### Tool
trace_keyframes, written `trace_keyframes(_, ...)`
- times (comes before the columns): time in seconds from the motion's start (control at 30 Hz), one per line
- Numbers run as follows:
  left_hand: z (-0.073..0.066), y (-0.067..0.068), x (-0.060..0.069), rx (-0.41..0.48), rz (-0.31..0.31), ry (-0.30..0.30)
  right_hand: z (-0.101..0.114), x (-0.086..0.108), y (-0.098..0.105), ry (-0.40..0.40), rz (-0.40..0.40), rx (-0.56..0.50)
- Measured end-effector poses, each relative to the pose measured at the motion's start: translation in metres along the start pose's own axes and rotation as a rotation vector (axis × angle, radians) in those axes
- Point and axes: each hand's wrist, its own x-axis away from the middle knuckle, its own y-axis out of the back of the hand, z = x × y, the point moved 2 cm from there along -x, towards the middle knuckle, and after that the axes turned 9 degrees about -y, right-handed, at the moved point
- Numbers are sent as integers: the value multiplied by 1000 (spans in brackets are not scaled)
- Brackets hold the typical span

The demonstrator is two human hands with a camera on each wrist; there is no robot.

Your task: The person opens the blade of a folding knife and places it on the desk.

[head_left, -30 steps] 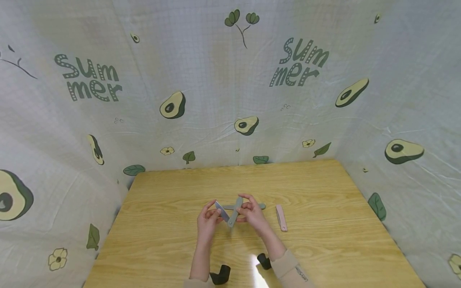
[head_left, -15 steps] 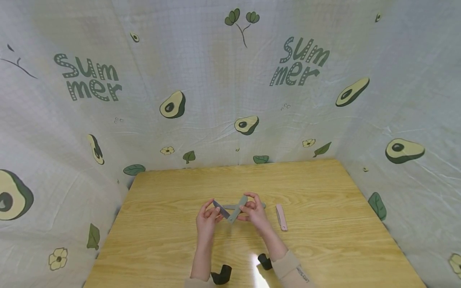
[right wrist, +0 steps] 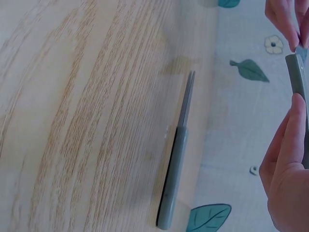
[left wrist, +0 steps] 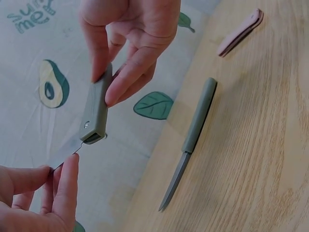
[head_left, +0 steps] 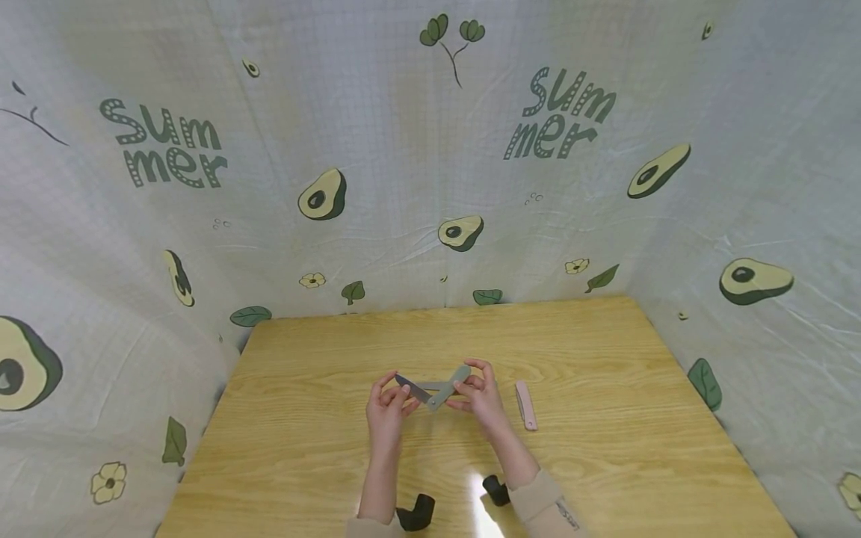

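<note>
A green folding knife (left wrist: 95, 113) is held partly unfolded above the bench (head_left: 303, 448), its blade (left wrist: 66, 149) pinched in the grip of the left hand (head_left: 386, 406) and its handle in that of the right hand (head_left: 486, 400). Behind it, 1 green-handled tool (left wrist: 199, 118) is laid; 1 folded pink knife (head_left: 526, 407) is placed farther right.

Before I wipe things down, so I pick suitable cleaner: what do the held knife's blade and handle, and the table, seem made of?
Blade: likely metal, smooth, from its grey sheen.
Handle: perhaps plastic, matte, from its even green colour; coated metal is possible.
Table: wood or wood-look laminate, from its grain; slightly glossy where light glares.
</note>
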Motion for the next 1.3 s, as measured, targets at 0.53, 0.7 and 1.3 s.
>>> trace_keyframes(0.53, 3, -7, 1, 136, -50, 35, 3, 4, 9, 10, 3, -121)
trace_keyframes(0.7, 4, -10, 4, 192, -72, 44, 3, 4, 10, 5, -6, -139)
trace_keyframes(1.3, 7, -23, 13, 312, -161, 16, 1, 8, 11, 43, -41, -214)
